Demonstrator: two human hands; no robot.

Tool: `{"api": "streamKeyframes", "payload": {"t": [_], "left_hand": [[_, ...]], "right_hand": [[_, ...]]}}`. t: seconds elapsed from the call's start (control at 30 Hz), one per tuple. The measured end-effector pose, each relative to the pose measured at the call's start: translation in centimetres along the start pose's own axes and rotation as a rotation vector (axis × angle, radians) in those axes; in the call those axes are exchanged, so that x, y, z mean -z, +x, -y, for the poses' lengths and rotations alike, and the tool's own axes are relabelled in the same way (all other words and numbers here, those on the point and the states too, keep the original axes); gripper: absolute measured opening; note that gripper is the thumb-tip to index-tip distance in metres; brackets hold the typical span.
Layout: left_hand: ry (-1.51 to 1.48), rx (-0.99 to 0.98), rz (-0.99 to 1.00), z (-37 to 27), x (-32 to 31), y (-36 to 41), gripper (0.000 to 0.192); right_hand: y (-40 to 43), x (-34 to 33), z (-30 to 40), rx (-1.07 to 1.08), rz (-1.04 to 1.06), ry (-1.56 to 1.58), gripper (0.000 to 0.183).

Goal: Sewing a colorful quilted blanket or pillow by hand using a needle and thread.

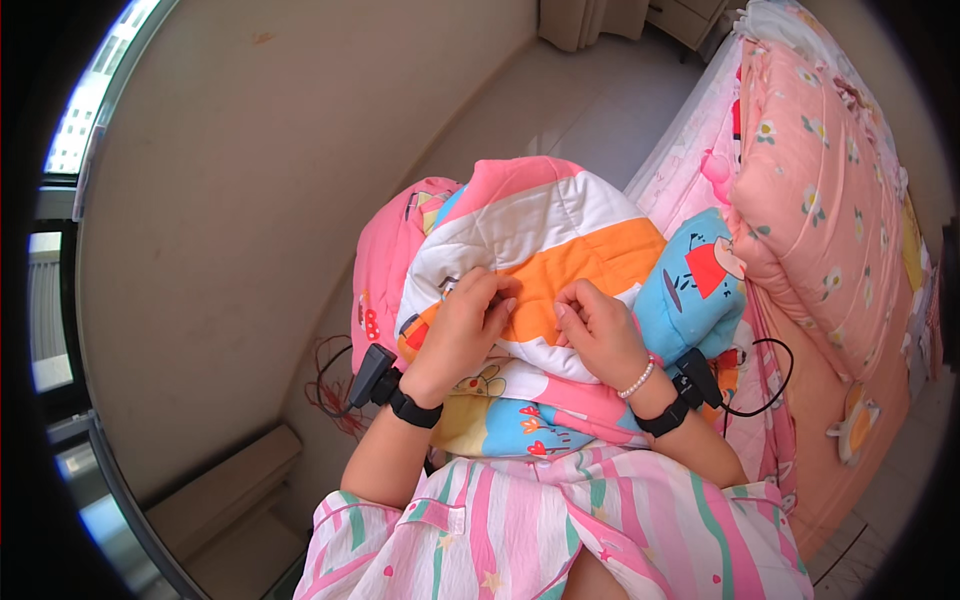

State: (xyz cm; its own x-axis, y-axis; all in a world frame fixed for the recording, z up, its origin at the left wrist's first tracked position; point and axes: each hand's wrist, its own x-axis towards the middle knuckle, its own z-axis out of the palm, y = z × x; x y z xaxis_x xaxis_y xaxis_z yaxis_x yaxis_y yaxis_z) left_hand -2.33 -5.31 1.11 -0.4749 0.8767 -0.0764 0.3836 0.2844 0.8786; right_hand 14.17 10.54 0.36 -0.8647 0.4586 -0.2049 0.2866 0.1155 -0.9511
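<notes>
A padded quilt point(559, 259) with pink, white, orange and blue printed areas is bunched before me, above my lap. My left hand point(476, 315) rests against its left part, with the fingers curled in towards the thumb. To the right, my right hand point(596, 326) lies over the orange and white area, its fingers bent as well. A short gap of orange fabric separates the two hands. Whether either hand pinches the cloth is hidden by the curled fingers. Below them, a folded part of the quilt point(536, 427) shows blue and pink prints.
To the right stands a bed with an orange sheet point(806, 420), a pink flowered quilt point(814, 202) and a small plush-like item point(855, 424). A wall point(285, 150) rises at left, beside a window point(56, 300). Reddish strands point(330, 397) lie low by the wall. Cabled devices point(373, 375) sit on both wrists.
</notes>
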Motion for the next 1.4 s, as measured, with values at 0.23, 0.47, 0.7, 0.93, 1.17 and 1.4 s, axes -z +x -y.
{"api": "streamKeyframes", "payload": {"t": [0.23, 0.47, 0.7, 0.93, 1.17, 1.4], "left_hand": [[0.154, -0.092, -0.041, -1.4, -0.3, 1.2, 0.025], [0.390, -0.097, -0.147, -1.5, -1.9, 1.9, 0.021], [0.472, -0.217, -0.109, -0.7, -2.1, 2.2, 0.013], [0.619, -0.148, 0.043, -0.3, -2.4, 2.6, 0.006], [0.092, 0.121, 0.015, -0.9, 0.0, 2.5, 0.013], [-0.271, 0.271, 0.040, -1.7, 1.4, 1.6, 0.007]], "right_hand": [[0.0, -0.1, 0.2, 0.020, -0.010, 0.005, 0.010], [0.0, -0.2, -0.6, 0.078, -0.010, -0.061, 0.009], [0.0, -0.3, -0.4, 0.055, -0.037, -0.013, 0.009], [0.0, -0.4, -0.6, 0.082, -0.048, -0.044, 0.009], [0.0, -0.3, -0.3, 0.046, -0.054, 0.010, 0.009], [0.1, -0.5, -0.8, 0.059, -0.054, 0.006, 0.008]]}}
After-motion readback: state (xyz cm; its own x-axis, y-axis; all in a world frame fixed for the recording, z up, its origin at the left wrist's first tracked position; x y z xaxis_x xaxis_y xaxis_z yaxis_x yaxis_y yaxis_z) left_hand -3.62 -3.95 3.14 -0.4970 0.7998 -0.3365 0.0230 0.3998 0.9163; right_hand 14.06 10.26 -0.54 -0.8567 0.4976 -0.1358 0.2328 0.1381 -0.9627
